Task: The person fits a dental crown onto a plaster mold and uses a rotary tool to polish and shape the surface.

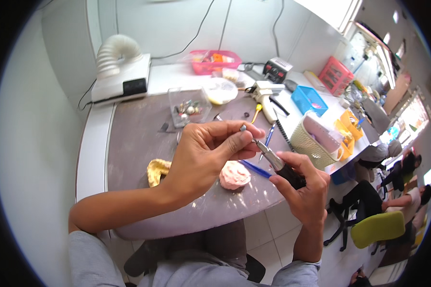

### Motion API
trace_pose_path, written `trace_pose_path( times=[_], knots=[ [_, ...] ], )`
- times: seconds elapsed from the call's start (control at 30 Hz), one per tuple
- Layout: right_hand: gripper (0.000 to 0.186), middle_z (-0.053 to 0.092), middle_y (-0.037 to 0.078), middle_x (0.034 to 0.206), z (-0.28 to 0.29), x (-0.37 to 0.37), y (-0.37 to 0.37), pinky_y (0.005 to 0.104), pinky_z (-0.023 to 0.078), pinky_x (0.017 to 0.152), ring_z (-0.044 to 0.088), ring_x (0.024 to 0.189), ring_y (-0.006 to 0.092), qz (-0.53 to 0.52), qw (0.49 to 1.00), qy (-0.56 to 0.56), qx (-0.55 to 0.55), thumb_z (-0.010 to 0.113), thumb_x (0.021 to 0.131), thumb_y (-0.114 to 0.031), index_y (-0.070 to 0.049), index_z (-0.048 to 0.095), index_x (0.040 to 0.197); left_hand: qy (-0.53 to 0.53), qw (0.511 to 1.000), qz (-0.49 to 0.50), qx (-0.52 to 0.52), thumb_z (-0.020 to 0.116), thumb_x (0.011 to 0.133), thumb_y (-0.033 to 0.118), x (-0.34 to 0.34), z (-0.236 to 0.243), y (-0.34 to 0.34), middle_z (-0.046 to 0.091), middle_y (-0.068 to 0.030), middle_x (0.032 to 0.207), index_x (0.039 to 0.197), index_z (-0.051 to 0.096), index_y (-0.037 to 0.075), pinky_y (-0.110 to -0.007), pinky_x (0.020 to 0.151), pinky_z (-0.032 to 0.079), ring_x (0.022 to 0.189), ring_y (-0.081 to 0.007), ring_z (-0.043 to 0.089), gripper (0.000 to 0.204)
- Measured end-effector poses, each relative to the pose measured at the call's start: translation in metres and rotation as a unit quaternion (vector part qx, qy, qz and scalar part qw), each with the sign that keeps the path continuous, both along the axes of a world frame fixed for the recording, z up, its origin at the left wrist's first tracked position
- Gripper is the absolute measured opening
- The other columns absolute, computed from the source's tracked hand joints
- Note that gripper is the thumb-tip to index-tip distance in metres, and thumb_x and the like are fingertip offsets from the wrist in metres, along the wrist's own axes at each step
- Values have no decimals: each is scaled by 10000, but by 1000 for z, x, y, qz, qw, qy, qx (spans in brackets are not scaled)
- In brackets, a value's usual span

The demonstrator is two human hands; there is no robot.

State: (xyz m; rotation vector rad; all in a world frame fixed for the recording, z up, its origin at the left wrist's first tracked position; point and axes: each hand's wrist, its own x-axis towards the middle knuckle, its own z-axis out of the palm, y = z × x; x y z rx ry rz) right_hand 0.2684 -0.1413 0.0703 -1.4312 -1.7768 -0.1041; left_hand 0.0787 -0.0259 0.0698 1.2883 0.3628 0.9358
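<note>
My left hand (203, 155) is closed in a pinch on a small grey piece (243, 128) at the tip of a rotary handpiece (272, 157). My right hand (306, 189) grips that handpiece by its black lower body, with the metal nose pointing up and left. Under my hands on the worktop lie a pink-white cast (234, 176), a yellow cast (157, 171) partly behind my left forearm, and a blue stick-like tool (256, 168). A clear box of small parts (189, 107) sits just beyond my left hand.
Around the worktop (134, 124) are a white extractor with hose (119, 71), pink bin (214, 62), black control box (276, 69), blue basket (308, 100), cream basket (311, 143) and yellow trays (347, 129). Seated people (400, 203) and a green chair (376, 229) are at right.
</note>
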Motion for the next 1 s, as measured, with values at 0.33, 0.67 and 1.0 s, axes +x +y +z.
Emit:
trace_pose_path(
  times=[0.33, 0.67, 1.0],
  knots=[
    [460, 695, 59, 879, -23, -25, -7, 300, 527, 563, 681, 682, 181, 116, 986, -103, -60, 862, 698, -210, -98, 736, 1126, -31, 984, 69, -159, 572, 997, 82, -52, -48, -75, 673, -173, 1172, 1219, 616, -44, -349, 985, 557, 1084, -205, 665, 259],
    [543, 677, 42, 857, -20, -22, -14, 299, 518, 554, 652, 644, 162, 149, 980, -114, -65, 863, 690, -199, -120, 715, 1206, -106, 979, 128, -119, 575, 1002, 124, -48, -76, -86, 691, -217, 1120, 1182, 630, -15, -359, 880, 605, 983, -226, 709, 234],
    [571, 681, 44, 873, -25, -25, -6, 286, 511, 533, 658, 646, 153, 159, 978, -126, -57, 867, 676, -180, -116, 707, 1221, -90, 976, 169, -102, 552, 1014, 125, -39, -86, -85, 695, -222, 1081, 1134, 622, -59, -363, 869, 616, 982, -256, 710, 231]
  ],
)
